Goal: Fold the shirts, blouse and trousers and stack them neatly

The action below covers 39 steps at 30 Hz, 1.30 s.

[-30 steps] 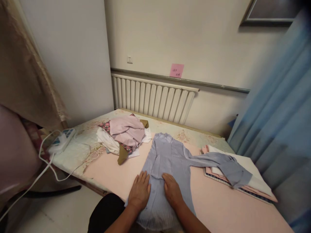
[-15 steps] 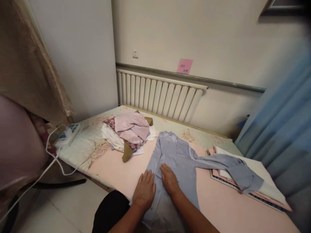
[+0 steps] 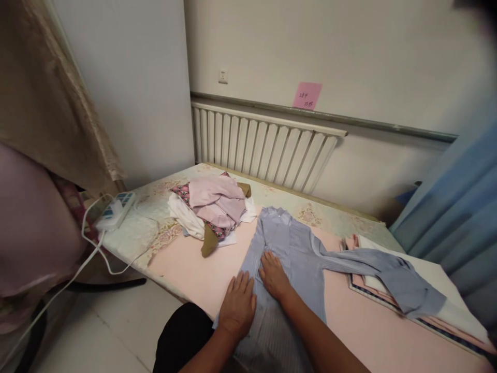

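Observation:
A blue-grey, finely striped shirt (image 3: 298, 254) lies spread on a pink cloth (image 3: 194, 269), its collar toward the wall. One sleeve stretches right across a stack of folded clothes (image 3: 438, 280); the other sleeve seems to be folded in over the body. My left hand (image 3: 238, 303) rests flat on the shirt's left edge, fingers outstretched. Farther up and to the right, my right hand (image 3: 274, 274) lies on the shirt front with its fingers extended. Neither hand grips the fabric.
A loose heap of clothes (image 3: 217, 202) sits at the left on the flowered table cover (image 3: 155, 181). A power strip (image 3: 116, 210) with white cables lies at the left corner. Behind stands a radiator (image 3: 260, 142); a blue curtain (image 3: 462, 207) hangs at the right.
My right hand has slid slightly up the shirt, toward the collar. My left hand stays flat near the left edge. The whole view has shifted a little.

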{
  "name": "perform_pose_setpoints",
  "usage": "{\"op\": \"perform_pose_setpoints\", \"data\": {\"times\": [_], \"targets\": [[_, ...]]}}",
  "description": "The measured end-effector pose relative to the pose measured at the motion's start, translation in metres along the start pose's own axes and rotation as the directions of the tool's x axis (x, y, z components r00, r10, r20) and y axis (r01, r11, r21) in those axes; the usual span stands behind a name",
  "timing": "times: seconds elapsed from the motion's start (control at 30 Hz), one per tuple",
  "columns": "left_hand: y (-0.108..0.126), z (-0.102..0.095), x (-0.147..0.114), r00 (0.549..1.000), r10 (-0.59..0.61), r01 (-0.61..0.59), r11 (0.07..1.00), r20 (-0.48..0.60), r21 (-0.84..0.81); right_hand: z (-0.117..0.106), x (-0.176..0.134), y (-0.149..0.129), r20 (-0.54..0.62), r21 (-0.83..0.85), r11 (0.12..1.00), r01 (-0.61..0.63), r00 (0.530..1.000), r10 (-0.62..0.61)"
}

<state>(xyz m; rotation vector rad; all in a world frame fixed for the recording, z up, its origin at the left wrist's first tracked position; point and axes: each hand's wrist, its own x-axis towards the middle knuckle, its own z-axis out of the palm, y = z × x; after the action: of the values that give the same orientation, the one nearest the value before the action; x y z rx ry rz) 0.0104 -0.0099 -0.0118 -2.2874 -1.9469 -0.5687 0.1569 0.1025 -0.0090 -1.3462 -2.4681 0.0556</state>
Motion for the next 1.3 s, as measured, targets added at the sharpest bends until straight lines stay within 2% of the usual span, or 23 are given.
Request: {"op": "perform_pose_setpoints", "data": {"times": [0.17,0.7,0.93,1.13,1.3], "targets": [[0.000,0.001,0.000,1.000,-0.006,0.006,1.000,0.013,-0.007,-0.002,0.000,-0.002,0.053,-0.025,0.999,-0.024,0.998,0.025],[0.000,0.005,-0.001,1.000,0.010,-0.010,1.000,-0.027,-0.010,-0.003,-0.004,-0.002,-0.010,-0.085,0.996,-0.025,1.000,0.024],[0.000,0.004,-0.001,1.000,0.005,-0.005,1.000,-0.018,0.000,-0.006,-0.004,0.003,0.033,-0.017,0.997,-0.071,0.997,0.072],[0.000,0.002,-0.001,1.000,0.007,-0.007,1.000,-0.017,-0.010,-0.014,0.003,0.009,-0.016,-0.019,0.994,-0.111,0.994,0.111],[0.001,0.000,0.000,1.000,0.008,-0.008,1.000,-0.002,0.001,-0.011,0.012,0.014,0.010,-0.049,0.992,-0.113,0.994,0.113]]}}
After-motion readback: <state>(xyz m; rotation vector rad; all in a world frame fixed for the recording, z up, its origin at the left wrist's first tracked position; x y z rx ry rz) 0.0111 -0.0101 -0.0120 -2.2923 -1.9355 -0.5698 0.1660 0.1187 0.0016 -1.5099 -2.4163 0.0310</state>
